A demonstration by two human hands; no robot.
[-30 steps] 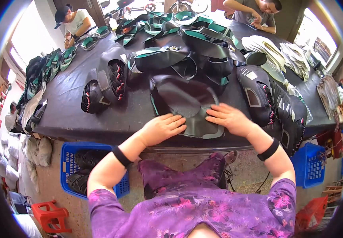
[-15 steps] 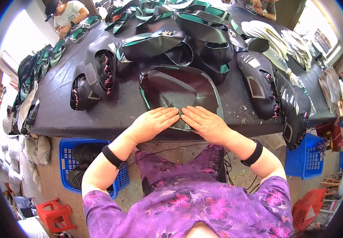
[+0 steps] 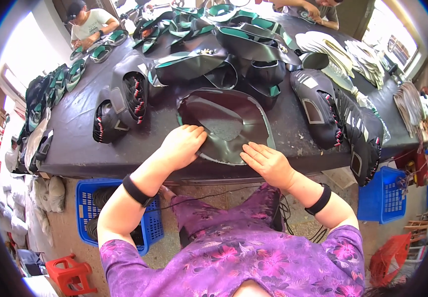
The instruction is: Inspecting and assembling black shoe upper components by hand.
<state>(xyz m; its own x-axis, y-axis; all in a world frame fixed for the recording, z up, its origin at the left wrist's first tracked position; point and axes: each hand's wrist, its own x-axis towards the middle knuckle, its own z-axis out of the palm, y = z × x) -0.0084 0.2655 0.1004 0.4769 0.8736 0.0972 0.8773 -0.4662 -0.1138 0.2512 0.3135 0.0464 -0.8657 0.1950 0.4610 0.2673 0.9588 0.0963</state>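
Observation:
A dark, leather-like shoe upper (image 3: 224, 104), glossy and rounded with a pale rim, lies spread out at the table's near edge. At its near-left edge, my left hand (image 3: 183, 146) has its fingers bent and closed on the rim; the fingertips are partly hidden. My right hand (image 3: 268, 161) rests on the near-right edge, its fingers stretched out and close together. Just beyond the piece, dark uppers with green lining (image 3: 191, 64) lie in a heap. Bundles of black pieces flank it, one bundle (image 3: 134, 96) to the left and another (image 3: 315, 106) to the right.
Pale fabric stacks (image 3: 325, 49) lie on the table (image 3: 169, 106) at the far right. Two people work across the table, one person (image 3: 93, 27) at far left. Below stand a blue basket (image 3: 149, 230) with dark pieces, another blue basket (image 3: 384, 198) and a red stool (image 3: 70, 274).
My hands, flat and nearly touching at the upper's near edge before, have moved apart. The left hand went left and its fingers curled; the right went slightly right and nearer.

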